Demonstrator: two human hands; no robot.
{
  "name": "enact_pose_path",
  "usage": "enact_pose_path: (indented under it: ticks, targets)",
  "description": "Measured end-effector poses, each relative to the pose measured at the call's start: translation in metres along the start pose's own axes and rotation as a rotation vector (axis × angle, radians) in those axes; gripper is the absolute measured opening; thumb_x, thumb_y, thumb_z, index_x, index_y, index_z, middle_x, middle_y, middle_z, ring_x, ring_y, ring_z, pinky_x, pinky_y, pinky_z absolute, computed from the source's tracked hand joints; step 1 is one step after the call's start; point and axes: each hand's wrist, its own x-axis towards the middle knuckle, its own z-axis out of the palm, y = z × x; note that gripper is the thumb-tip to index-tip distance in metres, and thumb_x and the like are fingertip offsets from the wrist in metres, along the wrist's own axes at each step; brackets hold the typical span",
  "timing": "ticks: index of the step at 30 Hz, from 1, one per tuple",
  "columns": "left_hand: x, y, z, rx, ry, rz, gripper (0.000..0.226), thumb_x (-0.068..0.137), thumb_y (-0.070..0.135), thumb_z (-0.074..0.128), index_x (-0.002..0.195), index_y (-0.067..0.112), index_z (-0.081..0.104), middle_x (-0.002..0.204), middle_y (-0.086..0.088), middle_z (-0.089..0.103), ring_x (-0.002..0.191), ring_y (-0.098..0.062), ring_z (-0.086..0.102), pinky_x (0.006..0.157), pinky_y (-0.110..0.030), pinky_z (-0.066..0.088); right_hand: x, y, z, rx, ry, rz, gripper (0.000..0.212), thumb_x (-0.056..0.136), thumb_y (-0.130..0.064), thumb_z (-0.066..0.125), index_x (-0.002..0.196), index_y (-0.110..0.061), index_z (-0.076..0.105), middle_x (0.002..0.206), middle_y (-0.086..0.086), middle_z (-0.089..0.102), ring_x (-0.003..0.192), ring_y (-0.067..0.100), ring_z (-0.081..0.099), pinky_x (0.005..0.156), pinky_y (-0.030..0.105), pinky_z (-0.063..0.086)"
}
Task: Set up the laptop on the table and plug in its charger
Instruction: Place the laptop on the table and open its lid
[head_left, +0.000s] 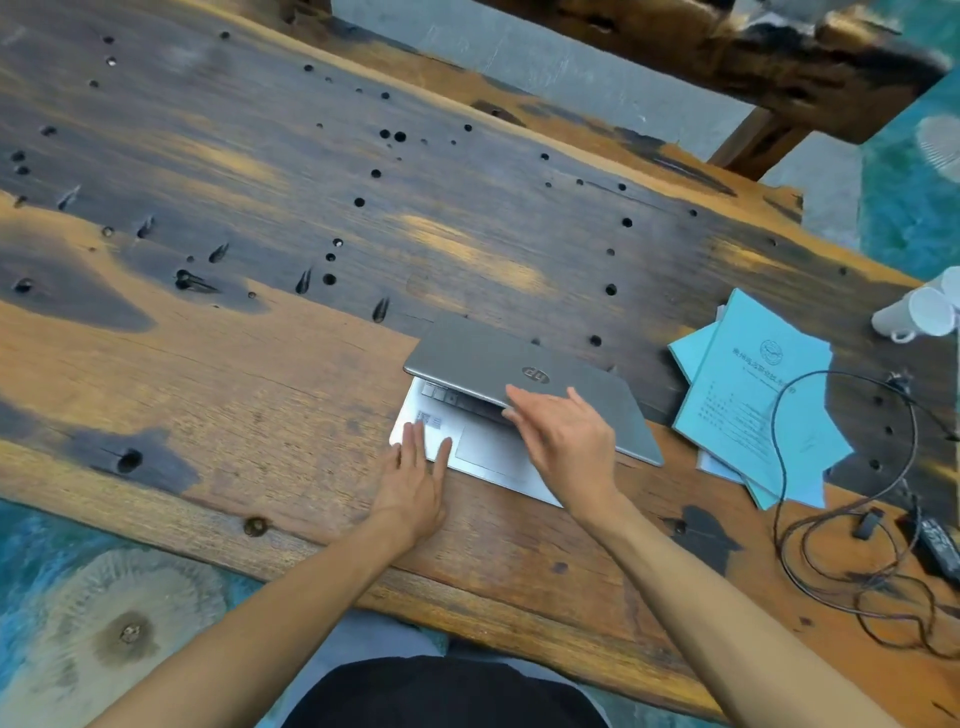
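A silver laptop (483, 358) lies near the front edge of the wooden table (260, 322), its lid raised only a little so the keyboard and touchpad show underneath. My right hand (566, 441) grips the lid's front edge, thumb under it and fingers on top. My left hand (415, 483) lies flat, fingers spread, on the left corner of the laptop's base. The black charger brick (937, 545) with its tangled cable (789, 467) lies at the right of the table, apart from the laptop.
Light blue booklets (753, 405) lie fanned out right of the laptop, with the cable looping over them. White cups (919, 312) lie at the far right edge. A wooden bench (753, 57) stands beyond the table. The tabletop has several holes.
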Motion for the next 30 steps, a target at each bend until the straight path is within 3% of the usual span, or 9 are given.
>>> enact_pose_path:
  ticks: [4,6,10,13,18,21,26,30]
  targets:
    - [0.010,0.002,-0.010,0.015,0.078,0.136,0.067,0.106,0.037,0.022,0.156,-0.006,0.009,0.165,-0.026,-0.012,0.154,-0.039,-0.014,0.126,-0.048,0.009,-0.008,-0.008,0.011,-0.046,0.067,-0.008,0.017,0.095,-0.020,0.073,0.110,-0.023,0.080,0.102,-0.005,0.079,0.088,0.018,0.074,0.069,0.032,0.057]
    - [0.014,-0.003,-0.015,0.019,0.070,0.183,0.065,0.106,0.038,0.023,0.151,-0.008,0.018,0.165,-0.029,-0.011,0.154,-0.040,-0.013,0.125,-0.049,0.012,-0.009,-0.009,0.014,-0.052,0.087,0.012,0.016,0.098,-0.021,0.069,0.109,-0.023,0.080,0.101,-0.006,0.078,0.089,0.019,0.073,0.068,0.032,0.054]
    - [0.010,-0.012,-0.008,0.083,0.035,0.234,0.076,0.105,0.043,0.021,0.155,-0.009,-0.003,0.162,-0.033,-0.016,0.151,-0.046,-0.016,0.125,-0.051,0.011,-0.003,-0.006,0.021,-0.096,0.130,0.037,0.018,0.099,-0.023,0.067,0.112,-0.027,0.078,0.105,-0.010,0.076,0.095,0.017,0.070,0.097,0.042,0.045]
    - [0.005,-0.011,-0.001,0.102,0.062,0.247,0.087,0.102,0.057,0.019,0.155,-0.002,-0.017,0.159,-0.030,-0.026,0.150,-0.045,-0.022,0.126,-0.051,0.008,0.007,-0.003,0.023,-0.135,0.163,0.078,0.028,0.098,-0.019,0.066,0.120,-0.033,0.075,0.115,-0.015,0.074,0.113,0.020,0.062,0.111,0.054,0.031]
    - [0.008,-0.012,0.006,0.083,0.066,0.249,0.086,0.097,0.070,0.011,0.152,0.018,-0.032,0.155,-0.025,-0.039,0.148,-0.039,-0.031,0.125,-0.049,0.002,0.042,-0.001,0.030,-0.256,0.219,0.220,0.059,0.087,-0.004,0.070,0.129,-0.046,0.066,0.145,-0.012,0.058,0.138,0.021,0.045,0.108,0.054,0.022]
    - [0.010,-0.013,0.007,0.079,0.046,0.252,0.086,0.096,0.073,0.008,0.151,0.023,-0.034,0.154,-0.023,-0.041,0.147,-0.038,-0.033,0.125,-0.050,-0.001,0.069,0.010,0.031,-0.254,0.220,0.261,0.064,0.089,-0.003,0.069,0.138,-0.044,0.061,0.156,-0.005,0.047,0.148,0.024,0.036,0.113,0.053,0.021]
    - [0.010,-0.016,0.010,0.064,0.036,0.267,0.085,0.094,0.075,0.006,0.150,0.026,-0.035,0.154,-0.021,-0.043,0.146,-0.037,-0.036,0.124,-0.052,-0.003,0.110,0.027,0.037,-0.276,0.176,0.299,0.048,0.106,-0.032,0.052,0.152,-0.042,0.044,0.166,0.005,0.031,0.155,0.029,0.022,0.121,0.057,0.012]
    - [0.014,-0.015,0.014,0.054,0.022,0.274,0.088,0.091,0.078,0.003,0.149,0.025,-0.036,0.153,-0.022,-0.044,0.144,-0.038,-0.038,0.123,-0.054,-0.004,0.130,0.043,0.042,-0.330,0.127,0.288,0.051,0.106,-0.050,0.037,0.156,-0.044,0.033,0.169,0.003,0.023,0.156,0.029,0.017,0.121,0.057,0.005]
